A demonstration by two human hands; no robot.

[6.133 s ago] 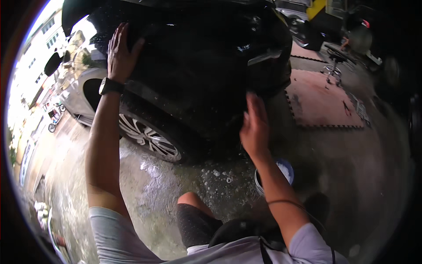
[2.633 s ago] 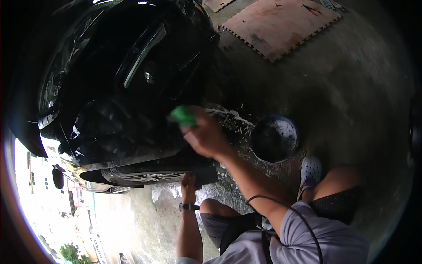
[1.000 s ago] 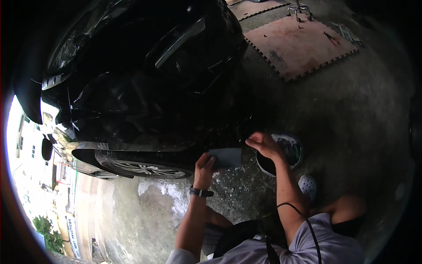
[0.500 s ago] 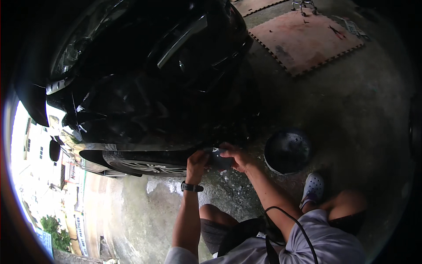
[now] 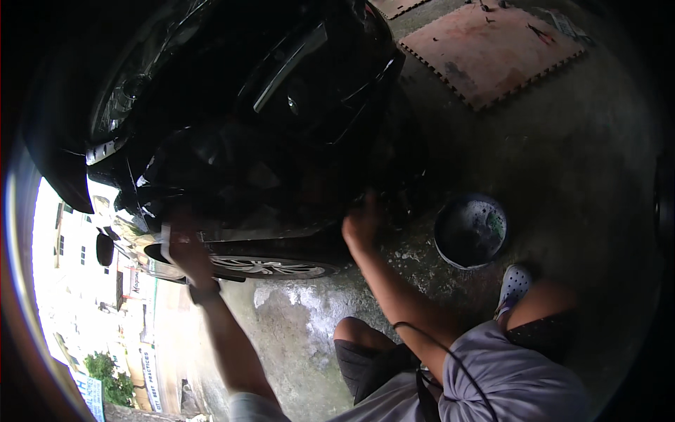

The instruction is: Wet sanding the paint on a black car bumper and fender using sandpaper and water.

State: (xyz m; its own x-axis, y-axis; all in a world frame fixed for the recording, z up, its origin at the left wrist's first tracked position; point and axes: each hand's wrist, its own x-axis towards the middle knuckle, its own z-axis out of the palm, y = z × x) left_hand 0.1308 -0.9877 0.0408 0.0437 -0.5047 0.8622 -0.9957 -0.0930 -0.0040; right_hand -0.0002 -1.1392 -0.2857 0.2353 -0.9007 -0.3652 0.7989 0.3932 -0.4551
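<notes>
My left hand (image 5: 186, 246) is stretched out to the left, over the edge of the black car's wheel arch (image 5: 232, 232). Motion smears its fingers, and a pale strip shows beside them that I cannot make out. A dark watch is on that wrist. My right hand (image 5: 361, 226) is up against the lower part of the glossy black bumper (image 5: 281, 186), near its corner. Its fingers are blurred against the dark paint, so what they hold, if anything, does not show. Below the bumper the tyre and silver spoked wheel (image 5: 271, 268) can be seen.
A dark round bucket (image 5: 470, 232) with sudsy water stands on the wet concrete to the right, near my shoe (image 5: 515, 283). Farther off lies a pinkish foam mat (image 5: 492, 53) with pliers (image 5: 540, 33) on it. A black cable runs across my right arm.
My hands were together on a dark flat piece by the wheel arch. They have parted: the left went far left, the right up onto the bumper. The piece is no longer clearly visible.
</notes>
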